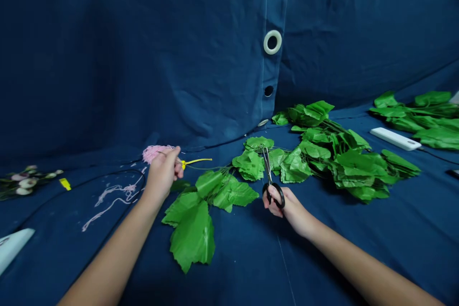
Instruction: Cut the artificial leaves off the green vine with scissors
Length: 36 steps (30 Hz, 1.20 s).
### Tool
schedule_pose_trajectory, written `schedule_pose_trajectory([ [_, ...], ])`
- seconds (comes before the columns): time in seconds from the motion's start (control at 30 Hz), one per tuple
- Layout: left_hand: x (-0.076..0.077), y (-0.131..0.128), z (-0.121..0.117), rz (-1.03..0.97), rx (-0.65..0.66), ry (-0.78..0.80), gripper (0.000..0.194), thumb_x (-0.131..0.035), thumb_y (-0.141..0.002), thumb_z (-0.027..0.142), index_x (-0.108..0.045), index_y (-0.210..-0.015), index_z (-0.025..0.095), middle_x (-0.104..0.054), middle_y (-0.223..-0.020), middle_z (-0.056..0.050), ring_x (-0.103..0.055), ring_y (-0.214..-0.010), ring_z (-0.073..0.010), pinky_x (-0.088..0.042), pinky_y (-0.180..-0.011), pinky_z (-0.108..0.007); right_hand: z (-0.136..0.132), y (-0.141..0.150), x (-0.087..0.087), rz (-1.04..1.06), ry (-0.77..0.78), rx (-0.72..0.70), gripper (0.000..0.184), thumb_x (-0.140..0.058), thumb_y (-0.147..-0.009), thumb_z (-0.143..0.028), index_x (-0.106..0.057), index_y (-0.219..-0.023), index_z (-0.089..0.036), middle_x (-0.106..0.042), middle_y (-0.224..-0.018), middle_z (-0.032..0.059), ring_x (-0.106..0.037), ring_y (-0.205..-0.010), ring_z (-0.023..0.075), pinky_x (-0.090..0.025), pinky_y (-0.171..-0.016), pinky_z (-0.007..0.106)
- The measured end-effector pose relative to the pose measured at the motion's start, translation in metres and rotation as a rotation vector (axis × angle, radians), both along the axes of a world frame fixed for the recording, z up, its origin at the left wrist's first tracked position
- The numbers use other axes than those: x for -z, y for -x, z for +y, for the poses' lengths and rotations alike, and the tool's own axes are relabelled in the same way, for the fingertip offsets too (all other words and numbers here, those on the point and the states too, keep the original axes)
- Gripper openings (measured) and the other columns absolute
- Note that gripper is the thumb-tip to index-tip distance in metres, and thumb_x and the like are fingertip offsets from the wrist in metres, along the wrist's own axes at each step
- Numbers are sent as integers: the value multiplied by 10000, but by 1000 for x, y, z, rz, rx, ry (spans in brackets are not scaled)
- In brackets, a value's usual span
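Note:
My right hand grips a pair of scissors by its black handles, fingers in the loops. The blades point away from me, slightly apart, over a cluster of green artificial leaves. My left hand is closed in a pinch on the thin stem end of a leafy artificial vine. Right beside those fingers is a yellow tag with a narrow strip. Leaves of the vine spread over the blue cloth between my hands. Behind my left hand lies a bundle of pink string, with loose strands trailing towards me.
More green leaf bunches lie to the right, with another heap beyond a white power bank-like device with a cable. Artificial flowers and a yellow tag are at left. A blue curtain hangs behind.

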<state>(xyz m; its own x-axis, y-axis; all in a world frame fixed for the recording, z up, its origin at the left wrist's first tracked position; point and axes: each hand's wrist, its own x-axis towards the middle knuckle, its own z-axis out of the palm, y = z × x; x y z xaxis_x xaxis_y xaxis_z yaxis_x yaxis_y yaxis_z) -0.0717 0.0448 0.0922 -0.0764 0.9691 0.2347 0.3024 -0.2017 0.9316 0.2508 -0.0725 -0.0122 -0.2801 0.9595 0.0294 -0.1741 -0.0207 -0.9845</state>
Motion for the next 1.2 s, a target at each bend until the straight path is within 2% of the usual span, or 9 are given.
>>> schedule_pose_trajectory([
  [0.17,-20,-47,-71,318,593,401,655,-383,-997,682,-667,-676,187,-640,-506,-48,-607,-454,-146,-481,-489,-243,6,-1,5,17,2,23,641,-527,-940,-724,-579,-769,-108,-289,-508,-63,-276,-465,49,-209,-488,200],
  [0.27,2,-89,-106,107,931,503,594,-305,-1036,623,-681,-1265,223,-773,-1081,-140,-755,-894,-237,-594,-631,-310,12,-4,10,11,-6,57,658,-547,-911,-750,-573,-762,-110,-282,-501,-70,-264,-455,46,-197,-472,195],
  [0.37,44,-109,-109,104,769,155,701,-509,-1011,472,-214,-1635,349,-310,-1673,-69,-362,-1513,-236,-417,-1180,-444,16,-8,14,11,-9,91,660,-541,-910,-755,-569,-763,-113,-259,-499,-77,-262,-450,46,-197,-462,191],
  [0.43,71,-105,-97,348,661,-28,836,-690,-903,376,-270,-1625,343,-219,-1705,-53,-195,-1574,-290,-201,-1281,-514,19,-10,16,13,-10,101,658,-530,-918,-752,-568,-764,-114,-248,-502,-80,-262,-449,47,-207,-461,189],
  [0.53,94,-89,-77,547,525,-116,690,-678,-894,325,-445,-1544,306,-453,-1587,-112,-385,-1484,-358,-246,-1236,-601,21,-12,19,12,-14,102,649,-529,-924,-744,-567,-770,-115,-258,-504,-78,-265,-450,47,-224,-467,189],
  [0.63,99,-82,-66,499,413,-148,248,-611,-950,381,-722,-1136,261,-727,-1174,-94,-645,-1168,-328,-390,-1145,-578,23,-12,20,-6,-17,102,652,-527,-924,-748,-569,-769,-116,-272,-492,-74,-270,-447,49,-220,-471,190],
  [0.7,98,-86,-66,293,361,-73,262,-580,-971,452,-722,-1009,235,-738,-1020,-83,-690,-989,-282,-527,-1008,-498,23,-12,20,-29,-22,102,669,-529,-914,-760,-574,-755,-112,-278,-483,-72,-260,-444,47,-202,-472,191],
  [0.87,99,-103,-73,-380,358,351,448,-650,-922,526,-635,-1200,175,-685,-1234,-130,-661,-603,-135,-610,-592,-331,21,-10,17,-96,-54,65,697,-524,-908,-773,-586,-732,-101,-299,-484,-61,-270,-458,48,-198,-488,197],
  [1.2,98,-102,-72,-490,528,345,421,-807,-821,313,-603,-1143,135,-691,-1039,-79,-665,-816,-164,-614,-620,-265,13,-10,13,-293,-147,-57,668,-499,-975,-690,-649,-750,-79,-379,-569,-23,-344,-539,61,-229,-551,204],
])
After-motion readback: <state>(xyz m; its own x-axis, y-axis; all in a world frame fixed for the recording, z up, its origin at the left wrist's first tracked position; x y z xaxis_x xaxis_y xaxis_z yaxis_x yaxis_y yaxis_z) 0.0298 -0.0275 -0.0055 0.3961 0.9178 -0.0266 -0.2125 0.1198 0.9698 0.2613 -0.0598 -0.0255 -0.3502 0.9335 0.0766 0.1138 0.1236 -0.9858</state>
